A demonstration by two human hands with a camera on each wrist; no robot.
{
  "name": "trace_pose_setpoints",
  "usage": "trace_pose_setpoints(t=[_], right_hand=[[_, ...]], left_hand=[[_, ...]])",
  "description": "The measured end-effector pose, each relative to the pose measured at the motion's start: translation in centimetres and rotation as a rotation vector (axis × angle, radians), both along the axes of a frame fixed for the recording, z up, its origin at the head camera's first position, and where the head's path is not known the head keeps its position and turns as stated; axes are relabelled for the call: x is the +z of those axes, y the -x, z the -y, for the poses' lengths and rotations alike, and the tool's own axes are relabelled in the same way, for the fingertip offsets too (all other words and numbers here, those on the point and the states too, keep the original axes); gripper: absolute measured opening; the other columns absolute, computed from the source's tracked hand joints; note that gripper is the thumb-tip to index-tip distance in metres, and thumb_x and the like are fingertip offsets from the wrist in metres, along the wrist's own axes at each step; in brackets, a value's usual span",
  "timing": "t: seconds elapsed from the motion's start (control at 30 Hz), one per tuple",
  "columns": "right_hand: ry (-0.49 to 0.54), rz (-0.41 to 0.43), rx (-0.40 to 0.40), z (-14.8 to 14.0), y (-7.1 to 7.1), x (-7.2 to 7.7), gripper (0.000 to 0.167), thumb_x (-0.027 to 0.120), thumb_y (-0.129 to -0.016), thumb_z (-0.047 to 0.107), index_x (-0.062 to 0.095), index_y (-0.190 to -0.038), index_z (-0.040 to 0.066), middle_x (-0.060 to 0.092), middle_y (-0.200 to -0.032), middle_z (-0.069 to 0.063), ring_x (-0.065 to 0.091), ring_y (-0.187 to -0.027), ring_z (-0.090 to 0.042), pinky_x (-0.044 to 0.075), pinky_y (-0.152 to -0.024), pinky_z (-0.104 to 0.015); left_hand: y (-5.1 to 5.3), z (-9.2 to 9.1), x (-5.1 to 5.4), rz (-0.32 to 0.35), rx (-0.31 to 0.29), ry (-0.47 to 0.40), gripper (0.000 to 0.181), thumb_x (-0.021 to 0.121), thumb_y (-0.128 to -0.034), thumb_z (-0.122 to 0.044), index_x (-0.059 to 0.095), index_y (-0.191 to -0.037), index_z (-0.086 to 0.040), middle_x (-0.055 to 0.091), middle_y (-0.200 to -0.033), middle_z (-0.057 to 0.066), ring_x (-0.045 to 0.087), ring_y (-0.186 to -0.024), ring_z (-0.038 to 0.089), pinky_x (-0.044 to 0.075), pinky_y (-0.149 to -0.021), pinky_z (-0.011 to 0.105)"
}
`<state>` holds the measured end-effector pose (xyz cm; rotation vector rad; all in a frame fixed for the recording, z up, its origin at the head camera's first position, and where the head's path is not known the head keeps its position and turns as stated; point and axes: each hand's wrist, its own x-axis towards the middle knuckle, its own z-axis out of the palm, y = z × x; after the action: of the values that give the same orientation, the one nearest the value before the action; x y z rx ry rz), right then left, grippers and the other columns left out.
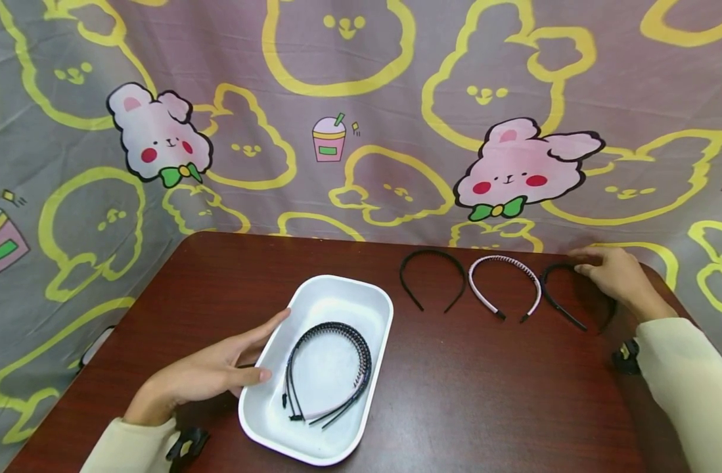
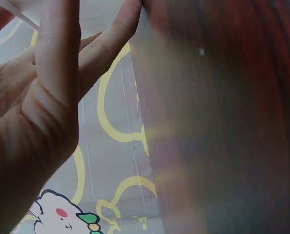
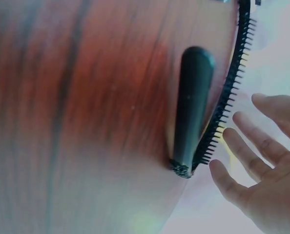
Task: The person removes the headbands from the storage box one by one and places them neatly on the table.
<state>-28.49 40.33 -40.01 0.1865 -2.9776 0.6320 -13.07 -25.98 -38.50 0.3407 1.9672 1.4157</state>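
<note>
My left hand (image 1: 209, 368) holds a white tray (image 1: 381, 348) by its left side, the thumb over the rim and the other fingers along the outside. In the tray lie several thin headbands (image 1: 365, 341), nested together, dark ones and a pale one. At the table's back right, my right hand (image 1: 617, 279) is over a black headband (image 1: 553, 301), partly covering it. The right wrist view shows this headband's toothed inner edge (image 3: 225, 105) beside my spread fingers, which do not grip it. A pale pink headband (image 1: 477, 292) and another black headband (image 1: 403, 279) lie to its left.
The dark reddish-brown table (image 1: 485, 394) extends to a patterned curtain (image 1: 390, 125) at the back and left. Something pale (image 1: 97, 345), partly hidden, shows at the table's left edge.
</note>
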Motion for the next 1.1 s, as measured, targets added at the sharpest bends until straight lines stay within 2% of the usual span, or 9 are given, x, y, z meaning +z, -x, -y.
trace_pose_setpoints(t=[0.5,0.67,0.87,1.1], right_hand=[[-0.001,0.013,-0.008,2.3,-2.3,1.3,0.046,0.067,-0.103,0.020,0.057,-0.140,-0.005,0.051,-0.142,-0.042,0.050,-0.122,-0.063,0.040,-0.094,-0.075],[0.019,-0.027,-0.006,3.5,-3.3,1.7,0.048,0.066,-0.104,0.025,0.056,-0.140,-0.005,0.051,-0.142,-0.041,0.048,-0.126,-0.062,0.039,-0.095,-0.074],[0.070,-0.111,0.045,5.4,-4.5,2.1,0.044,0.068,-0.103,0.023,0.060,-0.137,-0.004,0.059,-0.137,-0.035,0.051,-0.127,-0.057,0.040,-0.095,-0.071],[0.097,-0.121,0.066,7.8,-5.9,2.8,0.046,0.071,-0.101,0.024,0.060,-0.137,-0.004,0.060,-0.137,-0.034,0.051,-0.129,-0.054,0.039,-0.099,-0.070]], left_hand=[[0.0,0.0,0.0,0.001,0.002,0.002,0.091,0.066,-0.1028,-0.016,0.009,-0.168,-0.043,-0.006,-0.177,0.009,0.030,-0.152,0.050,0.059,-0.094,0.047],[0.0,0.0,0.0,-0.003,-0.006,-0.007,0.091,0.066,-0.1029,-0.016,0.008,-0.168,-0.042,-0.007,-0.177,0.009,0.028,-0.153,0.051,0.059,-0.095,0.047],[-0.1,0.0,0.0,0.005,-0.004,-0.008,0.090,0.066,-0.1032,-0.018,0.008,-0.168,-0.043,-0.008,-0.177,0.007,0.023,-0.155,0.051,0.058,-0.096,0.045],[-0.1,0.0,-0.1,-0.001,-0.008,-0.014,0.090,0.065,-0.1036,-0.018,0.008,-0.168,-0.043,-0.007,-0.177,0.008,0.025,-0.155,0.050,0.058,-0.096,0.045]])
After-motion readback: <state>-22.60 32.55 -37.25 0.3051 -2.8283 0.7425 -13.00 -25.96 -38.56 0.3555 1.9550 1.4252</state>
